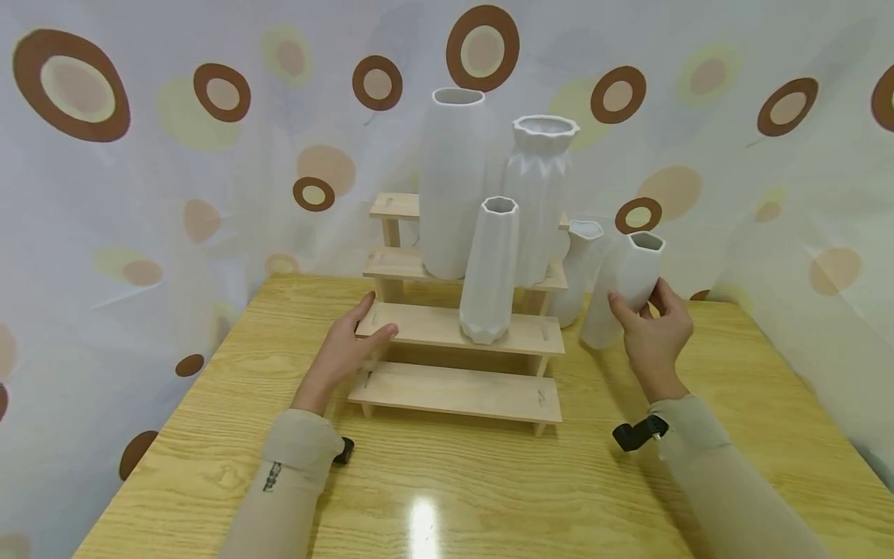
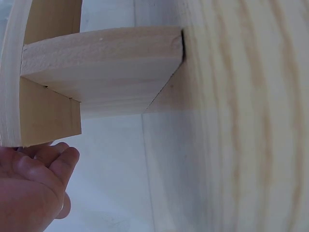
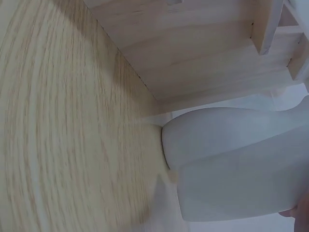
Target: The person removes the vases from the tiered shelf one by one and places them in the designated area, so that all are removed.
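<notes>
My left hand (image 1: 344,345) grips the left end of a plank on a stepped wooden display stand (image 1: 433,388), thumb at the front edge and fingers behind. In the left wrist view, curled fingers (image 2: 63,164) show against the end of the wood. At the stand's right, my right hand (image 1: 656,326) holds a white vase (image 1: 618,287) near its angular mouth, thumb on the near side. That vase leans, its base low over the table. The right wrist view shows its lower body (image 3: 236,183) overlapping another white vase (image 3: 217,135).
A slim faceted vase (image 1: 489,272) stands on the stand's second step from the bottom. Higher up are a tall smooth vase (image 1: 452,178) and a ruffled-neck vase (image 1: 539,202). Behind the held vase, a wavy-rimmed one (image 1: 578,272) stands beside the stand on the wooden table (image 1: 433,481).
</notes>
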